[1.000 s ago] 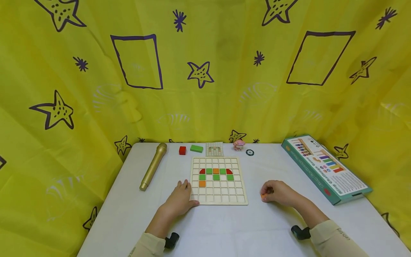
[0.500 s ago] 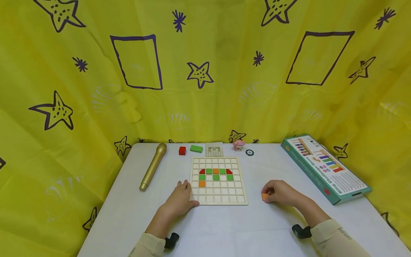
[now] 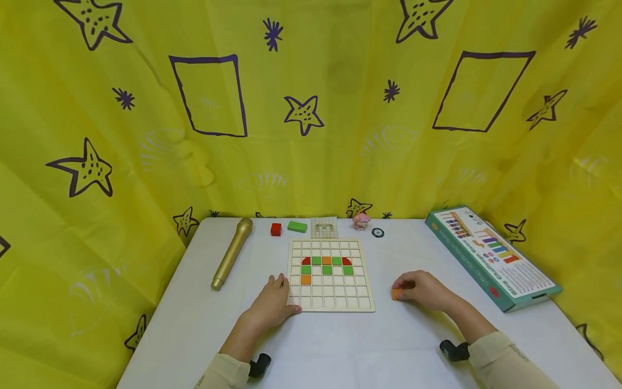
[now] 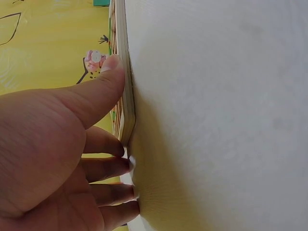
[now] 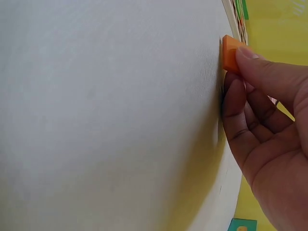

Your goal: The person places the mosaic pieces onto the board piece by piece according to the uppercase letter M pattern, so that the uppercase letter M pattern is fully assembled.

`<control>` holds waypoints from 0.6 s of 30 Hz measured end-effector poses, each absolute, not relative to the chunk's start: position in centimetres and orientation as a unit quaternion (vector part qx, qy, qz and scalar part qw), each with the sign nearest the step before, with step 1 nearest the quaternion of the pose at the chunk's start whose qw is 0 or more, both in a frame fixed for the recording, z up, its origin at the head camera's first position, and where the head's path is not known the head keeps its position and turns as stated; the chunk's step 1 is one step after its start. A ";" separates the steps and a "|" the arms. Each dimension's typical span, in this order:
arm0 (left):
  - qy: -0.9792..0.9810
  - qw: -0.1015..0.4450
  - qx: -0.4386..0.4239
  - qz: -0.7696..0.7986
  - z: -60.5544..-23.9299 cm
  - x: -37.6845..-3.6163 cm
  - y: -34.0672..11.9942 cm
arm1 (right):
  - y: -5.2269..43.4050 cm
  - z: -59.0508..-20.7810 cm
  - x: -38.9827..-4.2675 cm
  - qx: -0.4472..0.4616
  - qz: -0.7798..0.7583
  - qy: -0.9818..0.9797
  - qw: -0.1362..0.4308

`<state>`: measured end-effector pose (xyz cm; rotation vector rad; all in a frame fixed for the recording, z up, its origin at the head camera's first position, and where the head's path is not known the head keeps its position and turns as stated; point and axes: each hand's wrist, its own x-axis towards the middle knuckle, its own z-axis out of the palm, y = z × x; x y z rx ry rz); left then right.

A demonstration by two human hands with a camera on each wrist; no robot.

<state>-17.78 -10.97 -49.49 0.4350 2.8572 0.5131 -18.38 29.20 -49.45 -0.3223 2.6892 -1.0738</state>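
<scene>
A pale wooden grid board (image 3: 338,292) lies on the table, with red, green and orange pieces set in its upper and middle squares. My left hand (image 3: 270,302) is at the board's lower left corner; in the left wrist view its thumb (image 4: 107,86) rests on the board's edge, and the fairly straight fingers reach down to the table beside the corner. Right of the board, my right hand (image 3: 421,290) pinches an orange block (image 5: 231,54) between thumb and fingers, low at the tabletop. In the head view, fingers partly cover that orange block (image 3: 396,294).
Behind the board are a red cube (image 3: 276,229), a green block (image 3: 297,226), a pattern card (image 3: 324,227), a small pink figure (image 3: 361,221) and a dark round disc (image 3: 378,232). A gold microphone (image 3: 232,254) lies left; a game box (image 3: 493,256) lies right.
My right hand has shifted slightly while keeping the orange block, which turned between the fingers and shows differently now. The left hand and the board have not visibly moved.
</scene>
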 end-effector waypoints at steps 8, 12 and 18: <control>0.968 0.096 0.159 0.171 -49.6 -17.8 -11.1 | 28.2 -49.6 -20.0 -0.104 -0.376 0.914 0.106; 0.968 0.095 0.160 0.171 -49.6 -17.7 -11.1 | 27.2 -49.3 -20.6 -0.100 -0.383 0.912 0.107; 0.968 0.099 0.155 0.171 -49.5 -17.7 -11.1 | 25.8 -49.0 -21.7 -0.108 -0.385 0.910 0.111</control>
